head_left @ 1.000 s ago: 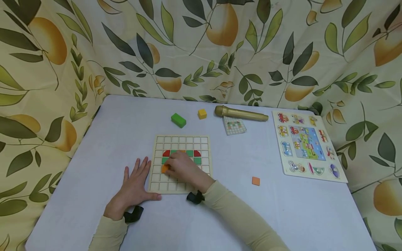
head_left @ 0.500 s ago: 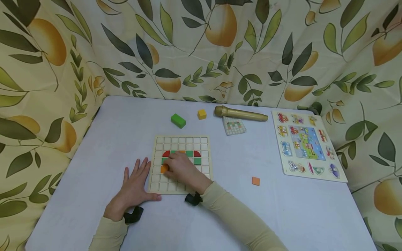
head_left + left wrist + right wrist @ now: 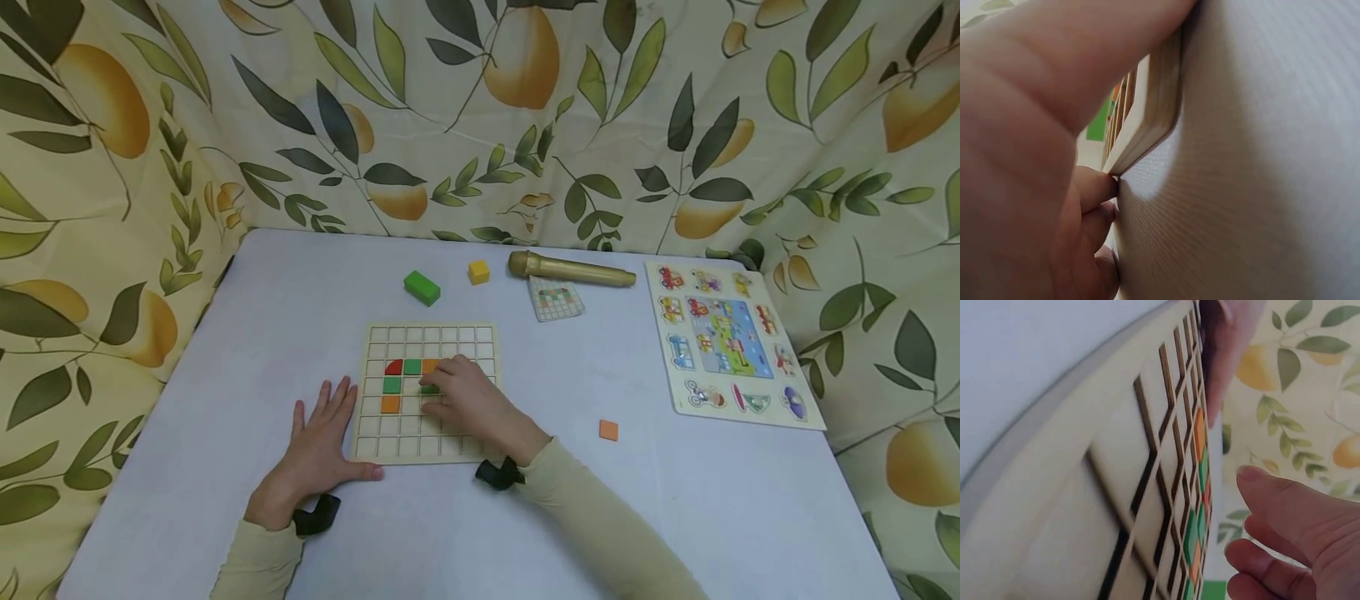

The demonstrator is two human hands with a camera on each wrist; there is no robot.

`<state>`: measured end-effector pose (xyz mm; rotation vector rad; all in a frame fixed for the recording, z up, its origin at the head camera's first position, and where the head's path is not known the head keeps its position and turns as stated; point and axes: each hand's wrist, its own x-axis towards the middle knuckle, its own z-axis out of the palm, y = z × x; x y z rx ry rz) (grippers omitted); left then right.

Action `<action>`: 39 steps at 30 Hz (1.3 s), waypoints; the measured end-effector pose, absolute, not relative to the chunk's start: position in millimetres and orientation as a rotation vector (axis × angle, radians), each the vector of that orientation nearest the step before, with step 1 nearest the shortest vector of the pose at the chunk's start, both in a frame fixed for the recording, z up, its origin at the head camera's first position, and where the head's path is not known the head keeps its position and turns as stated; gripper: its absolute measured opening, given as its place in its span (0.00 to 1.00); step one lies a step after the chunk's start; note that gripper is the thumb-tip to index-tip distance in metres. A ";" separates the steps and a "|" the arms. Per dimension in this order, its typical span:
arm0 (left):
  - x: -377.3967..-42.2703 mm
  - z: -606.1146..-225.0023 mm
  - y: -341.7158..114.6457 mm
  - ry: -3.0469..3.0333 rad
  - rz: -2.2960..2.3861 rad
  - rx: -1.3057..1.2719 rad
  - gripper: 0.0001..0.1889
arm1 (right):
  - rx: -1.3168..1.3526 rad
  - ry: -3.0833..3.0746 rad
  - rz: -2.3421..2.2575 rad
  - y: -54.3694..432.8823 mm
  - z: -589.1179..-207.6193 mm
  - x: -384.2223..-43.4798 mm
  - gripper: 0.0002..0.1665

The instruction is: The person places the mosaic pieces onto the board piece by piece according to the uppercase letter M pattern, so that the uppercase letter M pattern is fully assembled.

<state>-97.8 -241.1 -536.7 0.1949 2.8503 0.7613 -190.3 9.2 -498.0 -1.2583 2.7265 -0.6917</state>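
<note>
A square wooden grid board (image 3: 408, 458) lies on the white table in the head view, with coloured tiles set in some cells. Among them are a red rounded tile (image 3: 394, 367), a green tile (image 3: 392, 386) and an orange tile (image 3: 390, 404) at the left. My left hand (image 3: 321, 442) rests flat with spread fingers, its thumb along the board's near left corner. Over the board's middle is my right hand (image 3: 476, 402), covering several cells, fingertips beside another green tile (image 3: 429, 389). The right wrist view shows its thumb and fingers (image 3: 1285, 487) apart, nothing between them.
A loose orange tile (image 3: 608, 430) lies right of the board. Behind it are a green block (image 3: 422, 288), a yellow cube (image 3: 478, 272), a small pattern card (image 3: 557, 302) and a gold toy microphone (image 3: 573, 270). A picture puzzle board (image 3: 682, 379) lies at the right.
My right hand has moved right, away from the orange tile at the left, which now shows uncovered in its cell. My left hand stays in place.
</note>
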 end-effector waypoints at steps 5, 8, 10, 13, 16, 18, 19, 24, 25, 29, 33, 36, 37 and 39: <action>-97.6 -538.1 -240.8 2.855 0.770 0.194 0.72 | -1.185 2.744 -0.721 34.3 -495.5 -191.1 0.20; -97.7 -538.6 -240.5 2.861 0.765 0.197 0.73 | -1.146 2.759 -0.742 51.2 -494.1 -191.5 0.20; -97.7 -538.8 -240.4 2.863 0.764 0.198 0.73 | -1.122 2.777 -0.756 63.0 -493.4 -191.7 0.20; -97.6 -538.7 -240.3 2.862 0.771 0.199 0.73 | -1.075 2.820 -0.750 81.1 -493.1 -191.4 0.19; -97.4 -538.5 -240.1 2.858 0.774 0.199 0.73 | -1.003 2.856 -0.745 99.1 -494.0 -190.5 0.19; -97.2 -538.4 -240.0 2.857 0.774 0.199 0.72 | -0.948 2.873 -0.747 110.6 -494.5 -189.7 0.19; -97.2 -538.3 -240.0 2.857 0.774 0.199 0.72 | -0.927 2.881 -0.756 116.3 -494.9 -189.1 0.20; -96.9 -537.4 -240.0 2.856 0.776 0.197 0.72 | -0.837 2.900 -0.781 143.5 -495.9 -184.5 0.21; -96.9 -537.2 -240.0 2.855 0.775 0.197 0.72 | -0.817 2.901 -0.783 148.7 -495.9 -183.2 0.21; -96.9 -536.9 -239.6 2.853 0.775 0.195 0.72 | -0.745 2.906 -0.780 169.3 -495.8 -177.3 0.22; -97.1 -537.3 -239.3 2.854 0.774 0.189 0.72 | -0.681 2.916 -0.780 189.8 -496.0 -170.6 0.23; -97.3 -537.8 -239.3 2.854 0.771 0.186 0.72 | -0.654 2.921 -0.777 203.3 -496.6 -165.5 0.23; -97.3 -538.0 -239.4 2.854 0.771 0.186 0.72 | -0.652 2.925 -0.768 207.4 -496.8 -164.0 0.23; -97.4 -538.3 -239.6 2.855 0.774 0.187 0.73 | -0.651 2.930 -0.752 214.7 -497.2 -160.8 0.22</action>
